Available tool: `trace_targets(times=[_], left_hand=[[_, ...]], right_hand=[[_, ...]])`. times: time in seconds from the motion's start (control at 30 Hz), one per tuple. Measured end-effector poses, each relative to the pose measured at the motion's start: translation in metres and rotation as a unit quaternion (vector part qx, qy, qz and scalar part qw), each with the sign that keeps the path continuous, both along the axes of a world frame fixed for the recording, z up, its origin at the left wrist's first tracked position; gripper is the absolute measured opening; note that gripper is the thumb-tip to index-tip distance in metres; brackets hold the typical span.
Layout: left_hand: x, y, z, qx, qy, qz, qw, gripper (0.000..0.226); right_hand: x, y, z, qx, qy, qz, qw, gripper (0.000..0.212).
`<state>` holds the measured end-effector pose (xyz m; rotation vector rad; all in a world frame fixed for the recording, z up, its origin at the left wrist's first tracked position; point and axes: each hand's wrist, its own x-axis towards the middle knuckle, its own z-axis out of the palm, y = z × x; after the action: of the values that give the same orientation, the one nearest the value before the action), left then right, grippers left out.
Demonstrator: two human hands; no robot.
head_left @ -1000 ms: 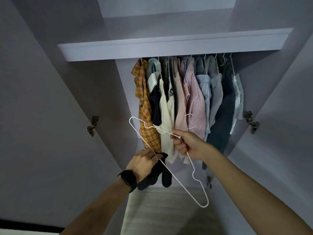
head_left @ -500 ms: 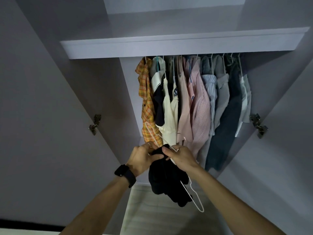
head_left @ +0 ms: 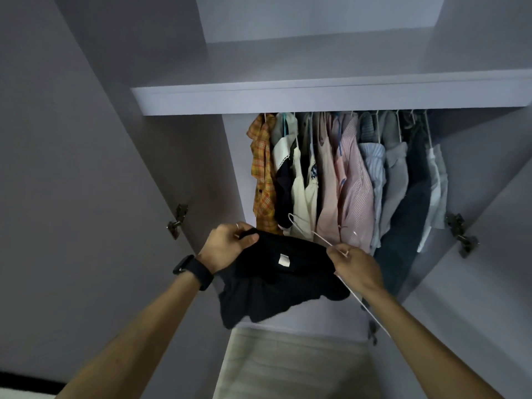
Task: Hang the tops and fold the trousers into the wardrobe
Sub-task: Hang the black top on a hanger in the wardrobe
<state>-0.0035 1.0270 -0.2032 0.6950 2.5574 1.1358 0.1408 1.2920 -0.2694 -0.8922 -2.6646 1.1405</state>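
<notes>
head view looks up into an open grey wardrobe [head_left: 316,99], where a row of tops hangs under the wide shelf. nearer the camera, in front of the rail's lower left part, both hands hold up a black fabric top [head_left: 273,286] with a small white label [head_left: 284,260] showing near its upper middle. the left hand [head_left: 227,246] grips the top's upper left edge, fingers curled over the cloth and thumb pressed against it; a thin ring [head_left: 237,226] sits on one finger and a black wristwatch [head_left: 193,270] on the wrist. the right hand [head_left: 357,269] pinches the top's upper right edge together with a thin white wire hanger [head_left: 322,239]. one part of the wire rises up and to the left of that hand toward the hanging clothes, and another part runs down and to the right past the wrist. the black top spreads between the two hands and sags below them, its lower hem loose.

behind, from left to right, hang an orange plaid shirt [head_left: 263,180], a cream top [head_left: 299,191], a pink striped shirt [head_left: 357,188] and a dark blue garment [head_left: 411,203], close together. a metal hinge [head_left: 178,217] shows on the left door and another metal hinge [head_left: 460,234] on the right door. pale flooring [head_left: 288,364] lies at the bottom between the arms.
</notes>
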Motion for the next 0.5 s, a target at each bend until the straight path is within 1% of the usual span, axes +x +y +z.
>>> trace_targets(times=[0.07, 0.13, 0.17, 0.2, 0.23, 0.27, 0.33, 0.37, 0.43, 0.5], left_hand=[[-0.005, 0.01, 0.017, 0.004, 0.011, -0.024, 1.0, 0.01], [-0.011, 0.019, 0.033, -0.002, 0.023, -0.051, 0.998, 0.01], [-0.014, 0.022, 0.04, -0.007, 0.026, -0.061, 0.998, 0.011], [-0.017, 0.025, 0.047, -0.015, 0.029, -0.07, 0.997, 0.012], [-0.021, 0.028, 0.053, -0.024, 0.03, -0.077, 0.996, 0.013], [-0.024, 0.031, 0.058, -0.034, 0.031, -0.083, 0.996, 0.012], [-0.029, 0.036, 0.067, -0.055, 0.036, -0.088, 0.994, 0.008], [-0.031, 0.037, 0.07, -0.061, 0.038, -0.089, 0.993, 0.007], [-0.033, 0.041, 0.077, -0.059, 0.04, -0.091, 0.993, 0.009], [-0.033, 0.044, 0.085, -0.047, 0.041, -0.091, 0.994, 0.009]], right_hand=[[0.001, 0.0, 0.01, -0.017, 0.044, -0.051, 0.998, 0.043], [0.004, 0.001, 0.024, -0.054, 0.108, -0.103, 0.987, 0.044], [0.006, 0.001, 0.031, -0.092, 0.146, -0.131, 0.976, 0.045], [0.007, 0.0, 0.039, -0.152, 0.192, -0.165, 0.956, 0.046], [0.008, -0.001, 0.05, -0.225, 0.238, -0.2, 0.924, 0.048], [0.008, -0.002, 0.062, -0.299, 0.282, -0.23, 0.882, 0.046], [0.006, -0.002, 0.088, -0.424, 0.354, -0.265, 0.79, 0.031], [0.003, -0.002, 0.1, -0.467, 0.377, -0.266, 0.754, 0.026], [-0.004, -0.005, 0.122, -0.517, 0.417, -0.248, 0.705, 0.025], [-0.013, -0.012, 0.14, -0.532, 0.45, -0.22, 0.683, 0.026]])
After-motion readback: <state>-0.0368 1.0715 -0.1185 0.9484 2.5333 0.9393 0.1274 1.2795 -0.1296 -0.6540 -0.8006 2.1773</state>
